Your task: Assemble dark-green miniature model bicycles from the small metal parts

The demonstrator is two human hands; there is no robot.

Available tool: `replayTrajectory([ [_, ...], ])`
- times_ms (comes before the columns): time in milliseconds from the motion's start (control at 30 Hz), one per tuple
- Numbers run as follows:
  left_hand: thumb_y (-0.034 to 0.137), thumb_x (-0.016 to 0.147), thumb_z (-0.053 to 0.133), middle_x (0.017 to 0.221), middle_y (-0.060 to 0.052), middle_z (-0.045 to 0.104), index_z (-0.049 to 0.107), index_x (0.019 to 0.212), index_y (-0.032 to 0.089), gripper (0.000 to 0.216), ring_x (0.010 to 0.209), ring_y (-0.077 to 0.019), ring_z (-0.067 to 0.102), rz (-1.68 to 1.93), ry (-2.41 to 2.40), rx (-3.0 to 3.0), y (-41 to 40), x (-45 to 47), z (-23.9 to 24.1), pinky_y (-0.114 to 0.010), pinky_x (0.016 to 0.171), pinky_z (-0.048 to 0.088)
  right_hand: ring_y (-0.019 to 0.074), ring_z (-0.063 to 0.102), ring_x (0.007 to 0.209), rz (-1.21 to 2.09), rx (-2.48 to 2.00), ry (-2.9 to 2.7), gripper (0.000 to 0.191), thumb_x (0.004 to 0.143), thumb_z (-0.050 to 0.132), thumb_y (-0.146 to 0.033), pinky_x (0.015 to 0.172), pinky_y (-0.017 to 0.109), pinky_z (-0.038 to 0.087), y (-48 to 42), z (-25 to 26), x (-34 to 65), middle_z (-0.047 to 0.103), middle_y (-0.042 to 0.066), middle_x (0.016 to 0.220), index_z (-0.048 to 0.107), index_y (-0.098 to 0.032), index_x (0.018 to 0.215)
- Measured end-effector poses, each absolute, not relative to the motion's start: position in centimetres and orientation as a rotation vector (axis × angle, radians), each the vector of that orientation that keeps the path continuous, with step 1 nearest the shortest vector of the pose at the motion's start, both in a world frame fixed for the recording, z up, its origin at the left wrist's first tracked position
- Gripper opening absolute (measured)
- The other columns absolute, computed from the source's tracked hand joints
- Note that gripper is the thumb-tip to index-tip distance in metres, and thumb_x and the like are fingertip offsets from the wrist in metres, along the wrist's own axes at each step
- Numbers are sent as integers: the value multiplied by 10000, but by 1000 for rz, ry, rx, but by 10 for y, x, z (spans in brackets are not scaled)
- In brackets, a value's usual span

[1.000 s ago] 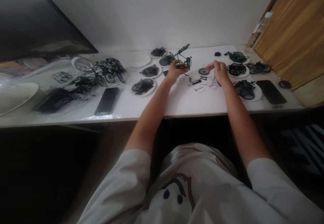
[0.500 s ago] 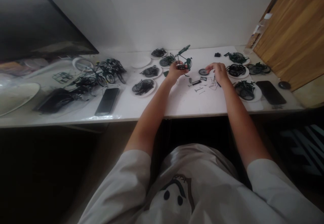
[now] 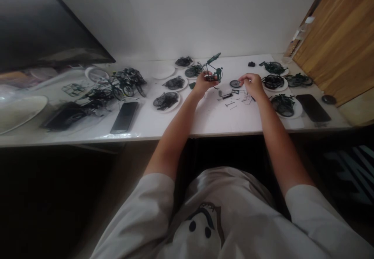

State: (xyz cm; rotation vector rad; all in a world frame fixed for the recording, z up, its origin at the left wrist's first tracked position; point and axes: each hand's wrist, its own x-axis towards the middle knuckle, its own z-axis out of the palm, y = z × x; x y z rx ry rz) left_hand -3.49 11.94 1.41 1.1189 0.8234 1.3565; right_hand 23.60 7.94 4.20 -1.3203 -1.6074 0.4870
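My left hand (image 3: 204,83) is closed around the lower part of a dark green model bicycle frame (image 3: 216,66), which it holds tilted above the table. Parts of the frame are hidden by my fingers. A small black spoked wheel (image 3: 234,84) is on my right side of the frame. The fingertips of my right hand (image 3: 253,83) are pinched together at this wheel's right rim. Just in front of my hands lie small loose parts: a black bar-shaped piece (image 3: 226,96), thin rods (image 3: 230,103) and fine wire-like pieces (image 3: 247,99) partly under my right hand.
Plates of dark bicycle parts stand on both sides, such as a left plate (image 3: 175,106) and a right plate (image 3: 298,109). Assembled model bicycles (image 3: 128,80) crowd the left. Phones lie at left (image 3: 125,117) and right (image 3: 314,107). A small black block (image 3: 251,64) sits behind.
My right hand's fingers have drawn closer together at the wheel's rim. My left hand keeps its hold on the bicycle frame almost unmoved. The whole view has shifted very slightly.
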Motion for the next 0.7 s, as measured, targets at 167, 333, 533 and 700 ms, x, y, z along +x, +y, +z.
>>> replayTrajectory([
  [167, 62, 542, 954, 1005, -19, 789, 534, 1020, 250, 663, 1003, -210, 784, 1359, 819, 1123, 119, -35, 13, -429, 1028, 598, 241, 710, 769, 478, -1298, -1619, 295, 809, 549, -99, 899, 416, 608, 80, 42, 236, 801, 37, 775, 811, -231, 836],
  [333, 61, 527, 956, 1002, -16, 792, 541, 1007, 254, 663, 985, -208, 772, 1347, 811, 1119, 119, -35, 13, -427, 1016, 595, 263, 737, 829, 458, -1295, -1625, 287, 805, 552, -137, 912, 436, 612, 80, 40, 236, 807, 38, 781, 815, -245, 844],
  [533, 68, 540, 954, 992, -9, 779, 532, 1000, 254, 651, 982, -203, 768, 1353, 799, 1143, 121, -34, 11, -446, 1041, 590, 253, 709, 771, 480, -1320, -1627, 263, 829, 570, -131, 861, 424, 592, 79, 41, 236, 802, 47, 798, 814, -226, 852],
  [700, 63, 555, 952, 1010, -18, 785, 542, 1018, 249, 645, 1023, -219, 787, 1345, 802, 1135, 121, -35, 11, -450, 1065, 592, 224, 688, 730, 511, -1335, -1617, 265, 837, 575, -115, 832, 389, 584, 78, 43, 235, 797, 32, 787, 815, -225, 854],
])
